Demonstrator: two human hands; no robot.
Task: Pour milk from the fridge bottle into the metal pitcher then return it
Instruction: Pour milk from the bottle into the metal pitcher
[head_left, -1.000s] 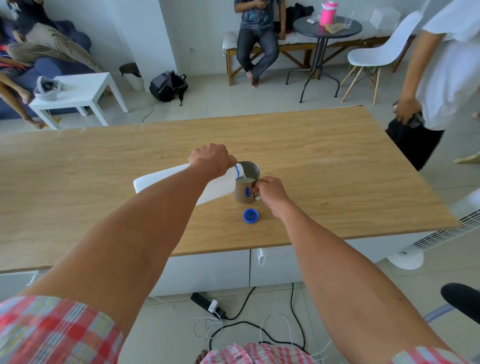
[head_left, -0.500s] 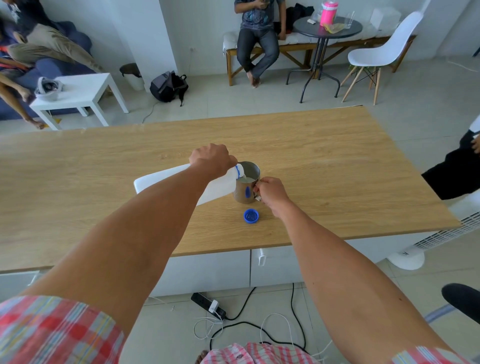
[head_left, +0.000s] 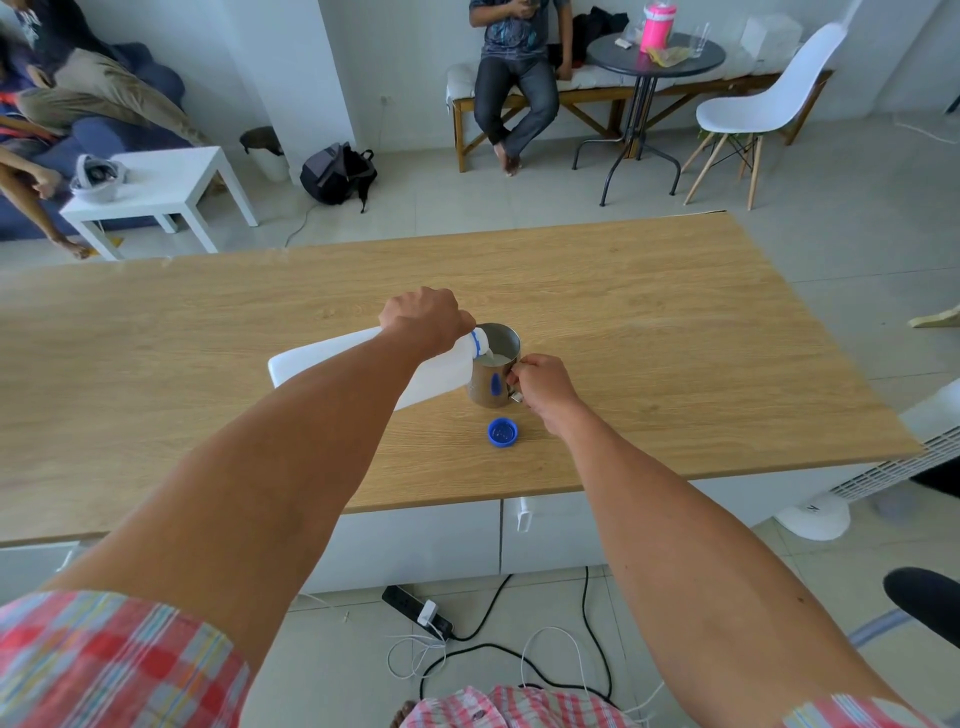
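Note:
The white milk bottle (head_left: 322, 364) lies tipped almost flat over the wooden table (head_left: 649, 322), its open neck resting at the rim of the metal pitcher (head_left: 491, 382). My left hand (head_left: 423, 322) grips the bottle near its neck. White milk shows inside the pitcher. My right hand (head_left: 543, 384) holds the pitcher's handle on its right side. The blue bottle cap (head_left: 503, 432) lies on the table just in front of the pitcher.
White drawers sit under the table's front edge, with a power strip (head_left: 418, 613) and cables on the floor. A white fan (head_left: 883, 467) stands at the right. Beyond the table are a white side table (head_left: 156, 192), a backpack (head_left: 337, 174), a white chair (head_left: 763, 109) and seated people.
Both hands, the bottle and the pitcher hold the same pose. A person standing at the right of the table has walked out of view.

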